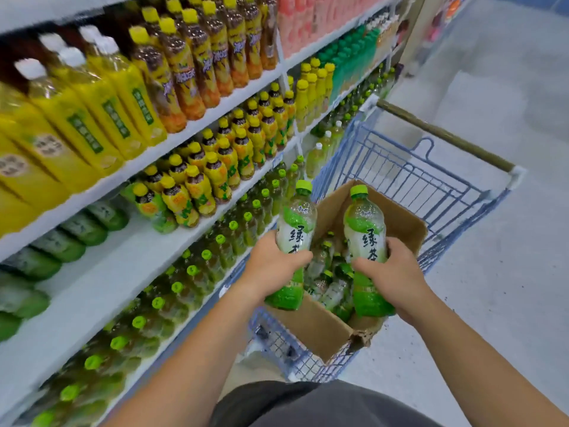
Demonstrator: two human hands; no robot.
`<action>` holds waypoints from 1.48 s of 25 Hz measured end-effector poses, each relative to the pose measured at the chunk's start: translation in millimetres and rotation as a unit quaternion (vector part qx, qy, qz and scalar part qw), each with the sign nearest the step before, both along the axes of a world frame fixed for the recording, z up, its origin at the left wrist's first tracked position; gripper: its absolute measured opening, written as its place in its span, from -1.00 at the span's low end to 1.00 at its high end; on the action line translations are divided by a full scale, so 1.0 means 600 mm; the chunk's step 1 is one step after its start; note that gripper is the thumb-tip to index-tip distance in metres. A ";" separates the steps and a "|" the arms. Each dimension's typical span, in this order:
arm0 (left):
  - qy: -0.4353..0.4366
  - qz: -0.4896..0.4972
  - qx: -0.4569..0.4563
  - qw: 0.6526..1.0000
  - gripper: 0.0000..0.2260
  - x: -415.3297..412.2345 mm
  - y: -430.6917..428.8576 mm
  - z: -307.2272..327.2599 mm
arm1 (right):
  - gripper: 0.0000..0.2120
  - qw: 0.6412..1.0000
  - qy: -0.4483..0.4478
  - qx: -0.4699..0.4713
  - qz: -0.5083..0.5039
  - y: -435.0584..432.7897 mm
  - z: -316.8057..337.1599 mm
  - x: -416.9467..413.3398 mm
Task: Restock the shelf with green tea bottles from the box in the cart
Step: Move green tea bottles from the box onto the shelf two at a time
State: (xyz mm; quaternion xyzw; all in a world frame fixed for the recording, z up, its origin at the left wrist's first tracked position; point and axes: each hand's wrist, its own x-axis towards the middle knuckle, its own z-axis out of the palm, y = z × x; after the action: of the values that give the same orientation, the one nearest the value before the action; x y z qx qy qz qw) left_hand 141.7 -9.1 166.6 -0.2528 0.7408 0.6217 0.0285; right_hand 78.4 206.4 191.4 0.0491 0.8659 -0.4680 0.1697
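Observation:
My left hand (272, 266) grips a green tea bottle (295, 229) around its middle, upright, above the left edge of the cardboard box (320, 331). My right hand (394, 272) grips a second green tea bottle (365, 229), held upright over the box. Both bottles have light green caps and white-green labels. The open box sits in the blue wire cart (409, 180) and holds several more green tea bottles (329, 278). The shelf (101, 272) to my left has a partly bare white board with green bottles lying at its far left.
Upper shelves carry yellow-capped and white-capped tea bottles (184, 72). The lowest shelf holds rows of green-capped bottles (172, 291). The cart's brown handle (443, 134) is at the far side. Grey floor (492, 303) lies to the right of the cart.

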 end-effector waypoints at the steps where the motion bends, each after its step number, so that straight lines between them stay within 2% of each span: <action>1: -0.001 0.029 -0.013 1.000 -0.76 0.023 0.004 0.005 | -0.67 1.000 0.005 -0.004 0.024 0.003 0.004 0.007; 6: -0.003 0.164 -0.051 0.985 -0.81 0.168 0.025 0.031 | -0.69 0.989 0.022 -0.032 0.143 -0.010 0.018 0.060; 9: -0.019 0.236 -0.064 0.969 -0.77 0.269 0.025 0.055 | -0.73 0.973 0.027 -0.045 0.224 -0.047 0.026 0.106; 13: -0.026 0.317 -0.079 0.945 -0.70 0.378 0.004 0.076 | -0.71 0.948 0.025 -0.054 0.313 -0.112 0.033 0.175; 17: -0.022 0.373 -0.095 0.923 -0.73 0.453 -0.026 0.071 | -0.69 0.927 0.033 -0.026 0.373 -0.178 0.039 0.223; 22: -0.035 0.423 -0.086 0.901 -0.71 0.543 -0.090 0.040 | -0.69 0.912 0.027 -0.044 0.408 -0.286 0.027 0.293; 28: -0.070 0.411 -0.097 0.904 -0.70 0.641 -0.234 0.003 | -0.69 0.915 0.009 -0.043 0.401 -0.438 -0.012 0.378; 32: -0.091 0.407 -0.098 0.903 -0.68 0.649 -0.320 -0.036 | -0.70 0.925 0.011 -0.036 0.379 -0.523 -0.057 0.396; 37: -0.069 0.427 -0.111 0.895 -0.67 0.601 -0.398 -0.130 | -0.65 0.922 0.011 -0.042 0.384 -0.606 -0.150 0.373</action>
State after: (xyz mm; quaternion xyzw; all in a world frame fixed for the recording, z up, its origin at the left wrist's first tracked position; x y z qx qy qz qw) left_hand 502.6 -248.1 88.8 -0.5882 0.6220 0.4691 -0.2169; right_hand 302.0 -157.4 101.6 -0.2993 0.8000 -0.4033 0.3282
